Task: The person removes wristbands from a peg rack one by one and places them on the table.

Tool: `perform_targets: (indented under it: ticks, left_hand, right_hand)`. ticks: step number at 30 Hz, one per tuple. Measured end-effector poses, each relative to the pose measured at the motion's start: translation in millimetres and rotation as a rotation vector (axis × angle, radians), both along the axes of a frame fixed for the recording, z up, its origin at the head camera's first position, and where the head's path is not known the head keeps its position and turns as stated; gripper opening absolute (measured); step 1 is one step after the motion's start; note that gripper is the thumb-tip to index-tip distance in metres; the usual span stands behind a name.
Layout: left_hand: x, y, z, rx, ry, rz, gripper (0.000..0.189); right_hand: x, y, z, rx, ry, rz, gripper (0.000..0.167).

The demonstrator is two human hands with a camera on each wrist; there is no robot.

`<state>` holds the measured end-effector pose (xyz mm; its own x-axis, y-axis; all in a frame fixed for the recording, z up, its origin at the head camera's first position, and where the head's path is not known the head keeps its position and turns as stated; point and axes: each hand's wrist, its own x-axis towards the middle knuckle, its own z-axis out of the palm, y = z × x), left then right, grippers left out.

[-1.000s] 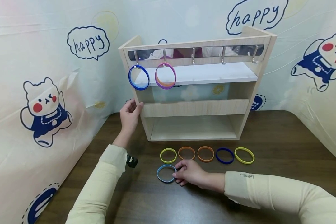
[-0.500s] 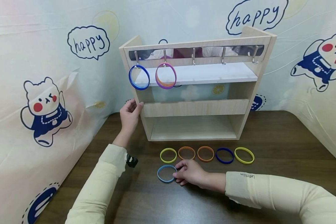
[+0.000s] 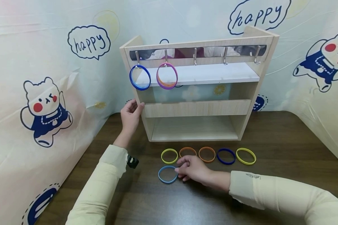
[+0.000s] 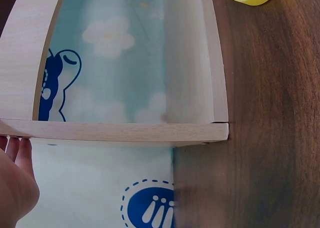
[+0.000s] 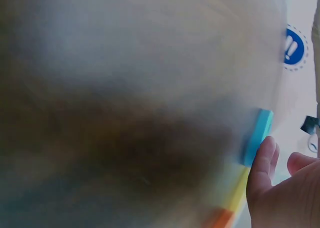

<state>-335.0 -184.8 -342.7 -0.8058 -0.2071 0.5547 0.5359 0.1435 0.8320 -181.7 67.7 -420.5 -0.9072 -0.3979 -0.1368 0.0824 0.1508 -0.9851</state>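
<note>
In the head view my left hand (image 3: 130,117) is at the left side panel of a small wooden shelf (image 3: 197,107). Its fingertips touch the panel's outer face, as the left wrist view shows. My right hand (image 3: 195,168) hovers low at the right edge of a light blue wristband (image 3: 168,182) that lies flat on the table. Finger and thumb stand apart in the right wrist view, with the light blue wristband (image 5: 259,138) beyond the fingertips. A blue wristband (image 3: 132,82) and a purple wristband (image 3: 157,78), with orange showing behind it, hang from the two leftmost hooks.
Between hand and shelf lies a row of wristbands: yellow-green (image 3: 162,158), orange (image 3: 187,148), another orange (image 3: 207,161), dark blue (image 3: 226,163) and yellow (image 3: 246,163). Further metal hooks (image 3: 195,56) line the shelf's top rail. A patterned cloth (image 3: 45,37) surrounds the table (image 3: 146,203).
The right hand has shifted slightly up and right, loosening from the light blue wristband's edge, and now covers part of an orange one. The left hand has stayed put.
</note>
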Motion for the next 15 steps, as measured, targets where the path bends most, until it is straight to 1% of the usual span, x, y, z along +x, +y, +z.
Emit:
perform_targets:
  ticks: [5,10,15]
  left_hand:
    - [0.7,0.3,0.1,0.0,-0.006,-0.003,0.035]
    - [1.8,0.2,0.3,-0.006,-0.009,0.0,0.035]
    - [0.7,0.2,0.5,-0.004,-0.01,-0.003,0.035]
  right_hand:
    - [-5.3,0,12.0,-0.011,0.065,-0.004,0.034]
    - [-12.3,0,25.0,-0.031,0.093,-0.019,0.031]
    - [-20.5,-1,42.9,-0.054,0.13,-0.056,0.028]
